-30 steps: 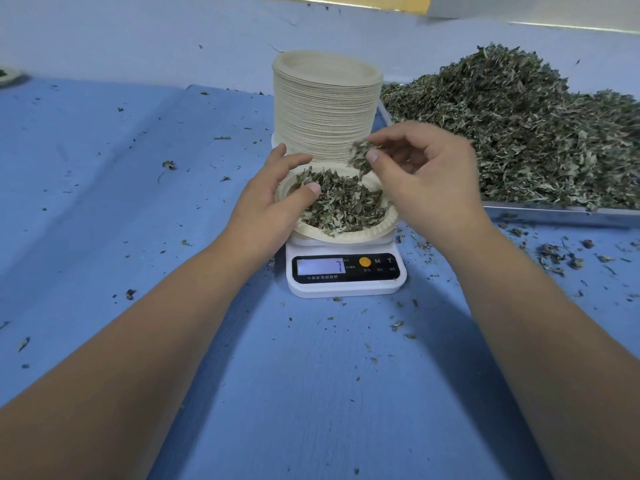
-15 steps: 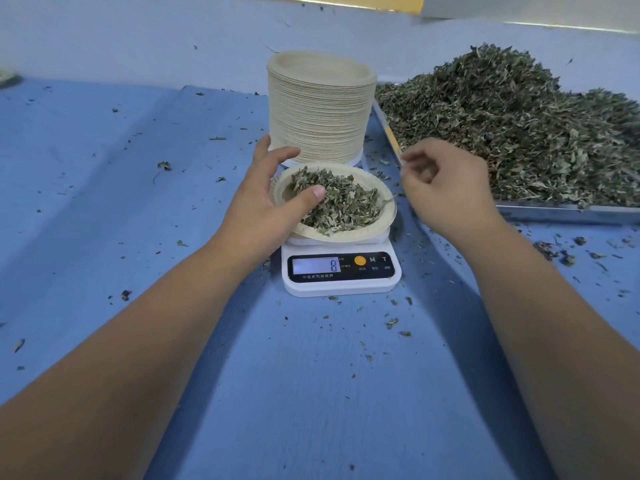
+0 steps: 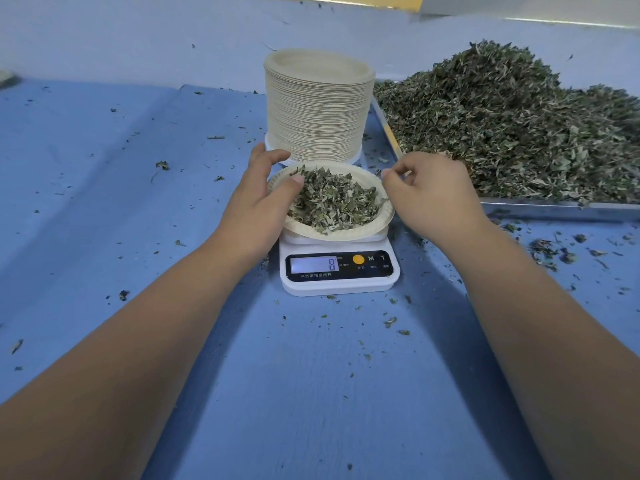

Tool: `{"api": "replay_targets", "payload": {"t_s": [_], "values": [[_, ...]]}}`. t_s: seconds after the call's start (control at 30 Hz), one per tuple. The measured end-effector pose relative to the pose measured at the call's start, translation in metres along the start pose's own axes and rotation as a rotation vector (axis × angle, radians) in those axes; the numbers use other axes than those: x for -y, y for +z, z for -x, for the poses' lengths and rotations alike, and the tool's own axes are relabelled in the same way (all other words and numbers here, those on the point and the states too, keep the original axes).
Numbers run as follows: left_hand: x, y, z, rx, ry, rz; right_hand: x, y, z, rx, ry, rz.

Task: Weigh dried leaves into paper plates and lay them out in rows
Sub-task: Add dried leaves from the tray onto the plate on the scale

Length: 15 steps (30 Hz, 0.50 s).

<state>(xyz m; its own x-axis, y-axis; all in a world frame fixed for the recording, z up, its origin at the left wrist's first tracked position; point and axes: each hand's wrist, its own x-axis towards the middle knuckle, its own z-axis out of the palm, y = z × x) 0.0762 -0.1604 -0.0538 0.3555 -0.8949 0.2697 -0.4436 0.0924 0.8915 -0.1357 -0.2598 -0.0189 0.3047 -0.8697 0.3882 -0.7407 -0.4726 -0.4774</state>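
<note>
The round paper plate (image 3: 348,234) is gripped by the left hand (image 3: 256,206); what the curled right hand (image 3: 427,190) holds cannot be told. If the plate is tilted, dried green leaves (image 3: 332,202) could be spilled.

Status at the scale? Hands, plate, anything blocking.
Left hand holds paper plate rim; right hand curled beside it, nothing seen in it. Plate of leaves on scale, reads 8. Plate stack close behind.

The 2 bare forearms reach forward. The left hand (image 3: 258,202) holds the paper plate (image 3: 339,234) by its rim, thumb lying over the edge. Just to its right the right hand (image 3: 429,192) hovers, fingers curled, thumb meeting forefinger.
</note>
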Motion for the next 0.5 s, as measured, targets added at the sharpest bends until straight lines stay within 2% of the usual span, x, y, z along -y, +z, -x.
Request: {"api": "replay_targets", "payload": {"t_s": [0.3, 0.5], "values": [[-0.0046, -0.0019, 0.0043, 0.056, 0.037, -0.017, 0.0027, 0.0007, 0.0014, 0.039, 0.024, -0.047], [-0.0085, -0.0029, 0.0055, 0.05, 0.027, 0.067, 0.0061, -0.0045, 0.0034, -0.1, -0.018, -0.08]]}}
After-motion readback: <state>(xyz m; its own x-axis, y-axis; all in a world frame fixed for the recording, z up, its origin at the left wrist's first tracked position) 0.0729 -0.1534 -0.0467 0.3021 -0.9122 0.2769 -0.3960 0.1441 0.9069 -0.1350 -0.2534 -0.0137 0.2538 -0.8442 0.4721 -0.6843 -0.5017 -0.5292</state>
